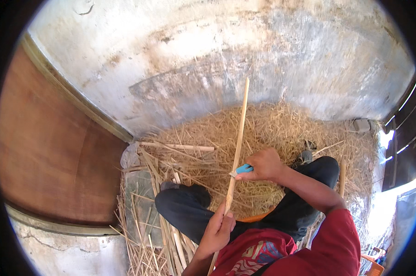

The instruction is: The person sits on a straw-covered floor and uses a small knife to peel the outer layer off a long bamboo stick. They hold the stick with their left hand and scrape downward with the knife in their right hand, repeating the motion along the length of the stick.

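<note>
A long, pale wooden strip [239,138], probably split bamboo, slants up from my lap toward the wall and tapers to a point at its far end. My left hand [217,233] is closed around its lower part, close to my body. In my closed right hand [264,164] is a small blue-handled tool [244,169], its pale head pressed against the strip about halfway along. Whether that head is a knife blade or a peeler cannot be made out, as my fingers cover most of the handle.
Straw-like shavings [263,124] cover the floor up to the stained wall [217,60]. Several split strips [173,244] lie by my left leg, beside a grey slab [141,202]. A brown door panel [60,142] stands at left, a small grey block [361,125] at far right.
</note>
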A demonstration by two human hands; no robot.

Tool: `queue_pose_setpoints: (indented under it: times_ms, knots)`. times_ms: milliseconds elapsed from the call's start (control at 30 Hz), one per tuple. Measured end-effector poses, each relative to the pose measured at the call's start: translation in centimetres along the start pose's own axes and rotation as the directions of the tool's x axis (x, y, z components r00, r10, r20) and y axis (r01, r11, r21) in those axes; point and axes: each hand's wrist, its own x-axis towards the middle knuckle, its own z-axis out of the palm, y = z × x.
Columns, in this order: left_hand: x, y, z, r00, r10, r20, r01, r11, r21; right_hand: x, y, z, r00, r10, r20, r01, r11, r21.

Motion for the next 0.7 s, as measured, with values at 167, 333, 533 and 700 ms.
queue_pose_setpoints:
  times_ms: [167,333,533,700]
  knots:
    - [-0.9,-1.1,0.8,1.0,0.003,0.019,-0.002,0.998,-0.062,2.5,6.2,0.0,0.898,0.437,0.049,-0.438,0.899,0.009]
    - [-1.5,-1.6,0.7,0.999,-0.041,0.029,0.044,0.995,-0.087,-0.1,4.2,0.7,0.937,0.346,0.038,-0.345,0.938,-0.035]
    - [-2.3,-1.1,0.9,0.994,-0.057,0.096,0.062,0.997,-0.052,0.7,8.4,-1.3,0.975,0.217,-0.045,-0.22,0.968,-0.119]
    - [-2.0,-2.9,0.4,0.996,0.074,0.058,-0.079,0.992,0.095,2.6,11.2,-0.7,0.987,0.126,-0.103,-0.146,0.965,-0.216]
